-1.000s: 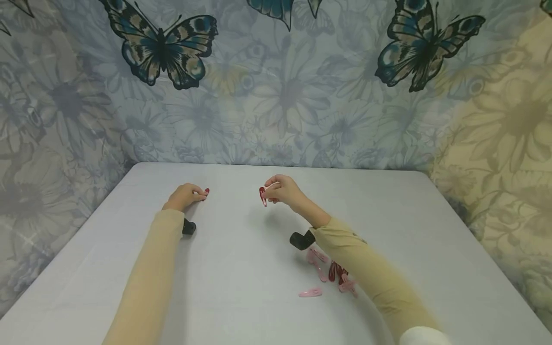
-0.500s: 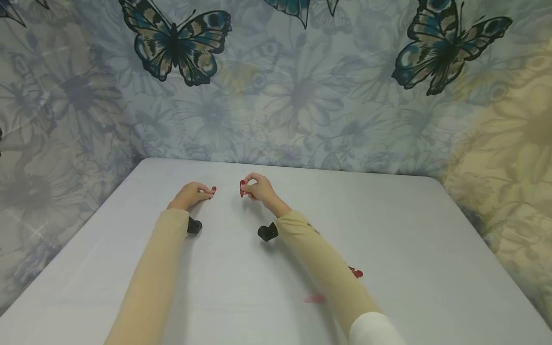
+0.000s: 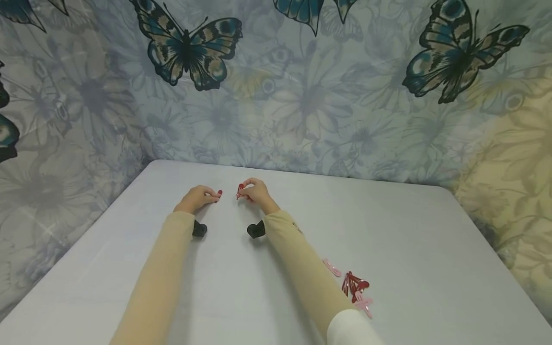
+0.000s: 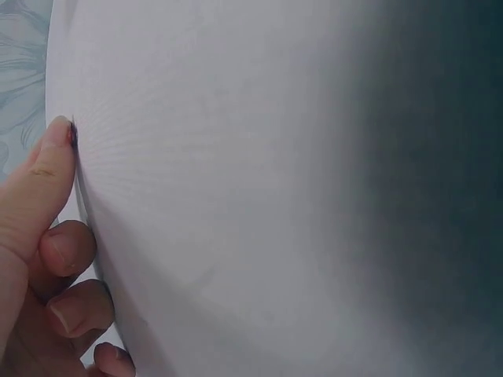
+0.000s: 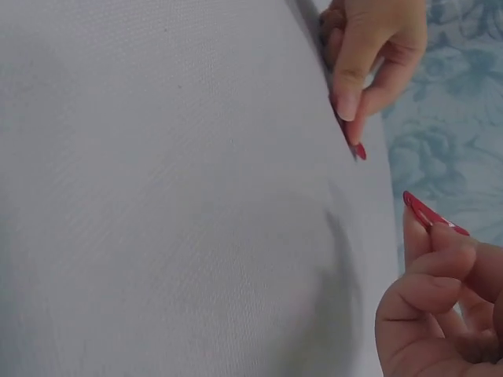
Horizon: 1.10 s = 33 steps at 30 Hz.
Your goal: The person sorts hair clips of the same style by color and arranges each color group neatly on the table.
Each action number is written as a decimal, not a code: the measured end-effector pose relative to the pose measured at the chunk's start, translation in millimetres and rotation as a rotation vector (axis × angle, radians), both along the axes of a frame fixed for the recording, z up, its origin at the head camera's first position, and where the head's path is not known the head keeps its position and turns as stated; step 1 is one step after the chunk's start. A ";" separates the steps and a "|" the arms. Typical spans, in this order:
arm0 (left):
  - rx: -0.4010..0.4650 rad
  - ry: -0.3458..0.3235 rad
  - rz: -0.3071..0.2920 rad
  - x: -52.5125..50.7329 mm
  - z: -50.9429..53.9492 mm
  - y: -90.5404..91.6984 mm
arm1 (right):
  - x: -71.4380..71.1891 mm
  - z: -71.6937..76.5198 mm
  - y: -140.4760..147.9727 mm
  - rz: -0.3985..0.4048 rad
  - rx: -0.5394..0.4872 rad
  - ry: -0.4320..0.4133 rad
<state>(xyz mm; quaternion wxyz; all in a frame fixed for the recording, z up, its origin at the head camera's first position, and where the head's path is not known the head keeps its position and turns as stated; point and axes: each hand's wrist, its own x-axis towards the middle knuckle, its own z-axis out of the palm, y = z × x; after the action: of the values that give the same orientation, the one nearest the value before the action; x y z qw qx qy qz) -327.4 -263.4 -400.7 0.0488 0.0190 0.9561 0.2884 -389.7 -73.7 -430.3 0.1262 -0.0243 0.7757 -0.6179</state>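
Note:
Near the far left part of the table, my left hand [image 3: 196, 199] pinches a red snap hair clip [image 3: 220, 192] between thumb and fingers, low against the tabletop. The left wrist view gives only a dark red sliver of it by the thumb. A short gap to its right, my right hand [image 3: 257, 193] holds a second red snap hair clip [image 5: 432, 216] by thumb and fingertips, raised above the table. In the right wrist view both clips show, apart from each other, with part of each covered by fingers.
On the white table [image 3: 409, 230], red hair clips [image 3: 354, 283] and pink hair clips [image 3: 363, 303] lie in a loose pile beside the right forearm. One pink hair clip [image 3: 331, 267] lies just left of them. A butterfly-patterned cloth [image 3: 310, 96] hangs behind the table.
My right hand has moved left with its red hair clip, closing in on the left hand, which keeps its clip nearly in place. The head view has shifted slightly.

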 end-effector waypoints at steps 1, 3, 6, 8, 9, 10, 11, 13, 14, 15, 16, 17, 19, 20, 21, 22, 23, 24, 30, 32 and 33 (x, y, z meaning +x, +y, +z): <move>0.002 0.007 -0.009 -0.1 1.2 -0.5 | -7.0 -6.1 -2.6 -0.005 0.001 0.004; 0.002 0.014 -0.025 -0.6 3.7 -0.6 | -7.3 -5.9 -5.3 -0.026 -0.010 0.000; 0.001 0.011 -0.027 0.0 1.1 -2.1 | 14.7 9.6 -14.3 -0.084 0.014 -0.047; 0.007 0.013 -0.025 -1.2 -0.7 -1.2 | 16.7 7.3 -17.8 -0.113 0.012 -0.061; 0.012 0.013 -0.024 -2.1 -1.4 -0.4 | 12.6 0.0 -18.6 -0.113 -0.002 -0.043; 0.016 0.016 -0.024 -2.9 -2.3 0.0 | 9.4 -5.5 -22.0 -0.129 0.025 -0.027; 0.021 0.017 -0.025 -3.1 -2.5 0.4 | -4.5 -22.8 -25.8 -0.128 0.024 0.007; 0.030 0.019 -0.025 -2.7 -1.8 1.0 | -21.0 -45.2 -29.4 -0.116 0.042 0.070; 0.034 0.017 -0.020 -2.2 -1.1 1.0 | -22.0 -45.6 -31.6 -0.118 0.084 0.071; 0.035 0.019 -0.017 -1.7 -0.6 0.6 | -23.7 -47.4 -35.8 -0.134 0.139 0.097; 0.036 0.019 -0.015 -1.2 -0.3 0.1 | -31.4 -58.2 -39.8 -0.148 0.177 0.144; 0.036 0.020 -0.014 -0.7 -0.1 -0.5 | -43.7 -74.3 -42.6 -0.149 0.195 0.199; 0.035 0.019 -0.009 -0.7 -0.3 -1.3 | -61.9 -96.5 -47.7 -0.166 0.268 0.256; 0.033 0.017 -0.009 -0.8 -0.2 -1.3 | -73.8 -108.2 -50.1 -0.170 0.311 0.274; 0.031 0.017 -0.011 -0.8 -0.3 -1.3 | -87.5 -124.3 -52.4 -0.170 0.334 0.315; 0.030 0.016 -0.013 -0.8 -0.3 -1.3 | -103.9 -143.6 -53.4 -0.154 0.332 0.352; 0.032 0.016 -0.011 -0.8 -0.1 -1.1 | -116.7 -156.9 -55.3 -0.139 0.352 0.360; 0.035 0.015 -0.008 -0.7 0.0 -1.0 | -129.6 -169.2 -57.9 -0.125 0.376 0.363; 0.038 0.027 -0.015 -0.6 0.4 -0.6 | -193.7 -234.5 -75.6 -0.128 0.481 0.395; 0.038 0.025 -0.014 -1.4 -0.4 -1.0 | -196.1 -237.4 -76.7 -0.130 0.474 0.375; 0.040 0.022 -0.012 -1.6 -0.6 -1.2 | -192.1 -233.8 -76.1 -0.131 0.465 0.366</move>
<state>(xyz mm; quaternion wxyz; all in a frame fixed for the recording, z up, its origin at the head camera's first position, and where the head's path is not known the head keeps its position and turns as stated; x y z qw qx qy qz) -329.0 -264.5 -401.3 0.0395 0.0289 0.9505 0.3068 -581.8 -149.9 -664.1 -0.0538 -0.0556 0.9060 -0.4160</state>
